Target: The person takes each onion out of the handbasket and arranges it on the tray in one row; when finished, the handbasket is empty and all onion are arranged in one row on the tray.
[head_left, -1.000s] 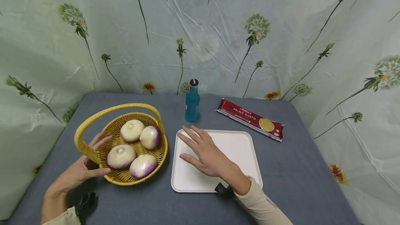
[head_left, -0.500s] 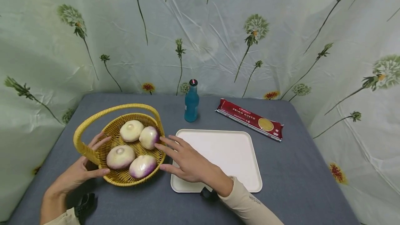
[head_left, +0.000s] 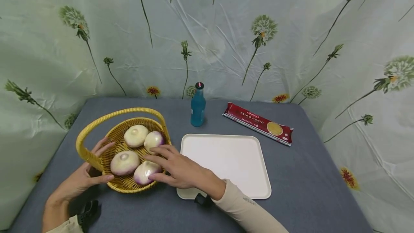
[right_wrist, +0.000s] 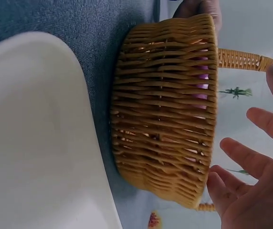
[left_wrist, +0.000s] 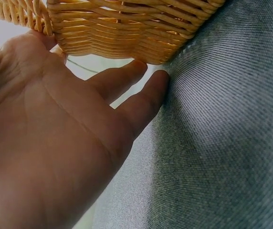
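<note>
Four turnips lie in the wicker basket (head_left: 129, 186), which stands on the left of the grey tabletop (head_left: 307, 175) just beside the white tray (head_left: 233, 161). The right hand (head_left: 176, 168) reaches over the basket's near rim, fingers spread and relaxed, fingertips touching the nearest turnip (head_left: 143, 173) without gripping it. The left hand (head_left: 81, 179), fingers straight, rests against the basket's outer wall by the handle base.

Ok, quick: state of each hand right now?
Left hand: open, fingers straight, resting against the basket at its handle.
Right hand: open, fingers spread over the turnips in the basket, gripping none yet.
</note>
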The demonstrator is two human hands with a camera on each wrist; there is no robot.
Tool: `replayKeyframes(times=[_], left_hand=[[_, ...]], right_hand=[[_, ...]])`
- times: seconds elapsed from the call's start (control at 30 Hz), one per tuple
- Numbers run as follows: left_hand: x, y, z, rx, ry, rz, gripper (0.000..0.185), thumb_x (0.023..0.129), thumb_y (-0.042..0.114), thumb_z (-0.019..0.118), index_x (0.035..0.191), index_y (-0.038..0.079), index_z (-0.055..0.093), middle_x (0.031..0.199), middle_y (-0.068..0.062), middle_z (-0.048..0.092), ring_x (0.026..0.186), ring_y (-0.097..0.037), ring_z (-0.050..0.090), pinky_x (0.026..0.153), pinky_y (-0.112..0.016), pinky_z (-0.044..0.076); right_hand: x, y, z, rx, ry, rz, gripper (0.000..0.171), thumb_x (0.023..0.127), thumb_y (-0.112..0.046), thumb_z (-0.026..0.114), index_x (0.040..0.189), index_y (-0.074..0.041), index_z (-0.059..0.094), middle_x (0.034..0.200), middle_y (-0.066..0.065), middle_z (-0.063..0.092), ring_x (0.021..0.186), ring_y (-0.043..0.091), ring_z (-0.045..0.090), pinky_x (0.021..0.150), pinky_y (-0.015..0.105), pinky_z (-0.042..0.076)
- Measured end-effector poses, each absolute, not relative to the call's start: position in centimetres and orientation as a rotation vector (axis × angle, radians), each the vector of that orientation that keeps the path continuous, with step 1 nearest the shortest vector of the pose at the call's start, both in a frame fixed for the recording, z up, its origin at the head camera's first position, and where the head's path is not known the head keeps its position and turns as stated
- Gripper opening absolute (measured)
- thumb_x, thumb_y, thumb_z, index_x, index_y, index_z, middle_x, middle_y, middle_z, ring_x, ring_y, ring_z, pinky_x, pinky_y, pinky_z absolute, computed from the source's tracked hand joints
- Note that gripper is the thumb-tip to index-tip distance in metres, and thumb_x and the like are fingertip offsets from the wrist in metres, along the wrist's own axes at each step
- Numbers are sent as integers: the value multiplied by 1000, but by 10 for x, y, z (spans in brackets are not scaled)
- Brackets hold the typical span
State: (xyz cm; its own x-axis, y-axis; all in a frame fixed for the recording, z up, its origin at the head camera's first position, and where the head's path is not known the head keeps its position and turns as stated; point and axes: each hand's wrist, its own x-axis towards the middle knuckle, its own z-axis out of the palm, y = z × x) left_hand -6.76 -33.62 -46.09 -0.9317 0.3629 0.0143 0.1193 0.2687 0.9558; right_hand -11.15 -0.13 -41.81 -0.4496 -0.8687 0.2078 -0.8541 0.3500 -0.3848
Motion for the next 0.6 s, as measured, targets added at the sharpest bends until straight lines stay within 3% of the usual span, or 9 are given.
replayKeyframes(times=[0.2, 0.6], left_hand=[[-68, -336, -461, 455, 2321, 1733, 94, 89, -11, 65, 162, 12, 11, 167, 8, -16, 138, 16, 5, 93, -4, 28], [-67, -336, -462, 468, 2326, 1737, 93, 89, -12, 65, 162, 11, 12, 167, 6, -16, 139, 16, 5, 93, -5, 27]], right_hand=[[-118, -12, -423, -1671, 2536, -661, 54, 104, -37, 53, 153, -16, 42, 156, 6, 41, 143, 19, 34, 119, 34, 25], [-123, -26, -432, -1660, 2548, -598, 50, 101, -40, 58, 147, -22, 51, 142, 2, 50, 125, 18, 45, 105, 28, 35]])
